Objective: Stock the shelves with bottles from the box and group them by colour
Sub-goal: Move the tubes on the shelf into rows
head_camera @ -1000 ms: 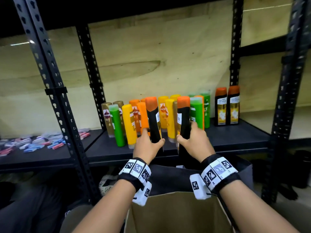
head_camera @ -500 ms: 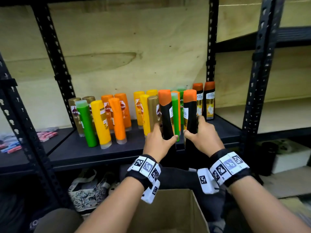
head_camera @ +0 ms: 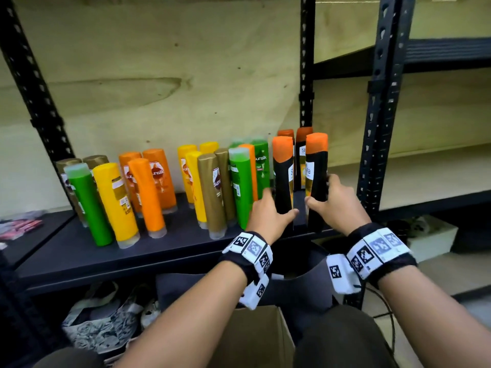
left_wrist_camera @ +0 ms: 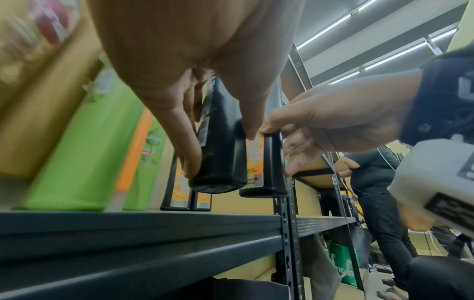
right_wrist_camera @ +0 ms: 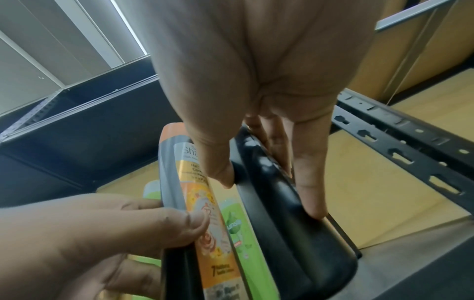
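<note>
Black bottles, one gripped in each of the hands, hung just above the shelf's (head_camera: pixel 164 243) front edge.
Left hand (head_camera: pixel 268 216) clasped the left bottle (head_camera: pixel 283 187), right hand (head_camera: pixel 336 205) the right bottle (head_camera: pixel 316 181) — both upright, long axis vertical, orange caps up. Bases unseated: releasing early risked toppling them into the green bottle (head_camera: pixel 240 187) beside, or the black pair (head_camera: pixel 301 155) behind.

A stockroom or shop storeroom: black slotted metal racking (head_camera: pixel 374 123) with plywood backing, shampoo bottles (head_camera: pixel 159 179) lined on the shelf (head_camera: pixel 79 251) ahead of the hands, strip ceiling lights (left_wrist_camera: pixel 330 26) overhead.
</note>
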